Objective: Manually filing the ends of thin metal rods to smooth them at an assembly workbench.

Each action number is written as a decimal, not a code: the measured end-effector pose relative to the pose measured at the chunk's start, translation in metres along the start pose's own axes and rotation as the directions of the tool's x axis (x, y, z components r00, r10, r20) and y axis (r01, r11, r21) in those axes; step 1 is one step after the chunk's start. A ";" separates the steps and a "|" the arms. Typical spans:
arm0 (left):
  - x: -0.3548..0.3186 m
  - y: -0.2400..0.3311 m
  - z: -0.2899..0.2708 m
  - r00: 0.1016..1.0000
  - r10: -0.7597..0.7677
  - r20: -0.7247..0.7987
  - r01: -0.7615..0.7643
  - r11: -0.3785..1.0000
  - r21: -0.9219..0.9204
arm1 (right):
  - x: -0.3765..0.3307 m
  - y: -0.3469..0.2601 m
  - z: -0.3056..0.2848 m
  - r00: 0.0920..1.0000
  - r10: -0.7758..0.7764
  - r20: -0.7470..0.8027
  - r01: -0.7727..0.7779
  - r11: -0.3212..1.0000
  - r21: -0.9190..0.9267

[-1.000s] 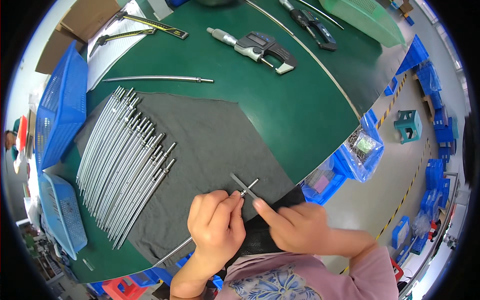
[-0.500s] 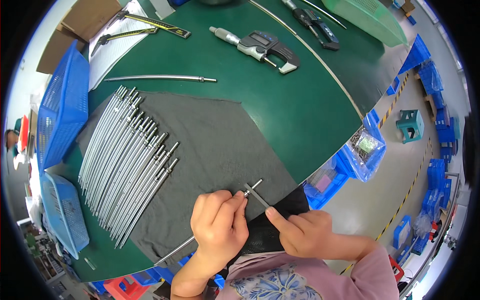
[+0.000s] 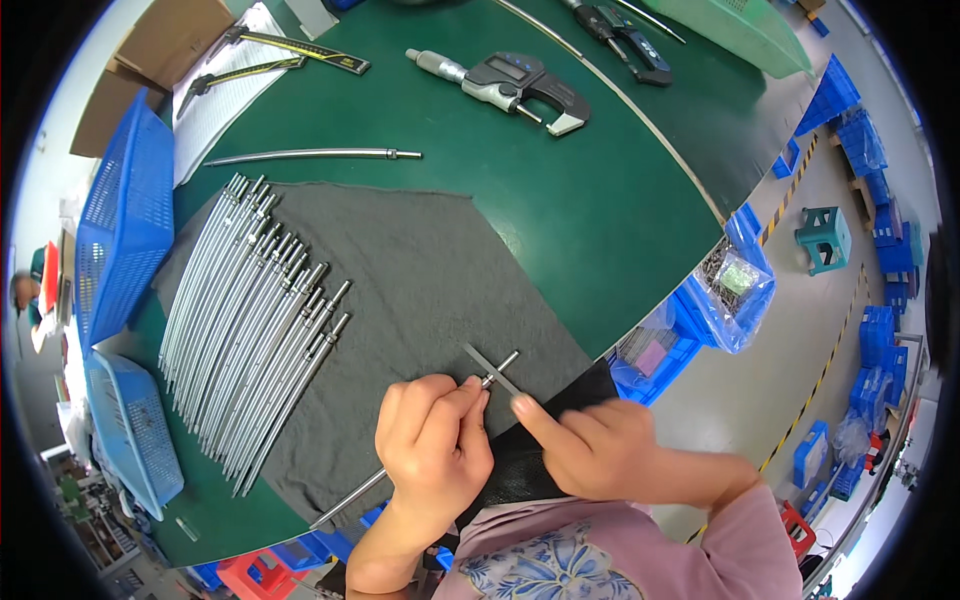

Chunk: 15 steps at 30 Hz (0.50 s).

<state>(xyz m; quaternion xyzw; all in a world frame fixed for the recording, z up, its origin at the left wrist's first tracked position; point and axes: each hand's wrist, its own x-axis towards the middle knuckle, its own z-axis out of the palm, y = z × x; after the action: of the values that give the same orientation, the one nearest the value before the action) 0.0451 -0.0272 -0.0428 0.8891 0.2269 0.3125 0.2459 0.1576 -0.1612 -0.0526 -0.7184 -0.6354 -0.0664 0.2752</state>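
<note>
A slender silvery metal rod [image 3: 349, 498] is clamped between the thumb and curled fingers of the left hand [image 3: 435, 440]. Its short stepped end is exposed just beyond the fingertips; its long shaft is seen below and left of the wrist. A narrow flat grey metal strip [image 3: 478, 358] is gripped at its near end by the right hand [image 3: 590, 450], with the index finger extended against it. The strip is crossed over the rod just beyond the left fingertips; contact is probable but cannot be confirmed. A dark grey cloth [image 3: 400, 260] is spread beneath the work. A row of similar silvery rods [image 3: 250, 335] is laid left of the left hand.
</note>
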 end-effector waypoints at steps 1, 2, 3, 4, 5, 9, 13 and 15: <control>0.001 0.000 0.000 1.000 0.001 -0.004 -0.001 1.000 0.003 | -0.015 -0.001 -0.005 1.000 0.022 0.011 -0.022 1.000 0.017; 0.001 0.000 0.000 1.000 0.004 0.002 -0.004 1.000 0.006 | -0.026 -0.001 -0.009 0.999 0.044 0.022 -0.045 0.998 0.034; 0.000 0.000 0.000 1.000 0.010 0.014 -0.010 1.000 0.008 | -0.033 0.001 -0.010 0.999 0.041 0.014 -0.042 0.997 0.070; 0.000 0.000 0.000 1.000 0.014 0.014 -0.014 1.000 0.009 | -0.035 0.002 -0.011 0.999 0.042 0.010 -0.043 0.997 0.069; 0.000 0.000 0.001 1.000 0.015 0.009 -0.016 1.000 0.008 | -0.036 0.003 -0.012 0.999 0.039 0.007 -0.039 0.995 0.091; -0.001 -0.001 0.000 1.000 0.025 -0.011 -0.025 1.000 0.013 | -0.041 0.006 -0.012 0.999 0.033 -0.005 -0.032 0.989 0.146; -0.001 -0.001 0.002 1.000 0.027 -0.004 -0.027 1.000 0.015 | -0.042 0.007 -0.011 0.999 0.048 -0.023 -0.044 0.986 0.163; -0.001 0.000 0.001 1.000 0.017 -0.002 -0.017 1.000 0.020 | -0.041 0.007 -0.011 0.998 0.061 -0.018 -0.056 0.980 0.192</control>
<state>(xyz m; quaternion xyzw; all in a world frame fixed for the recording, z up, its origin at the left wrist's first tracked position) 0.0450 -0.0282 -0.0442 0.8930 0.2226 0.3133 0.2341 0.1596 -0.2026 -0.0636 -0.7061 -0.6143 -0.0053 0.3522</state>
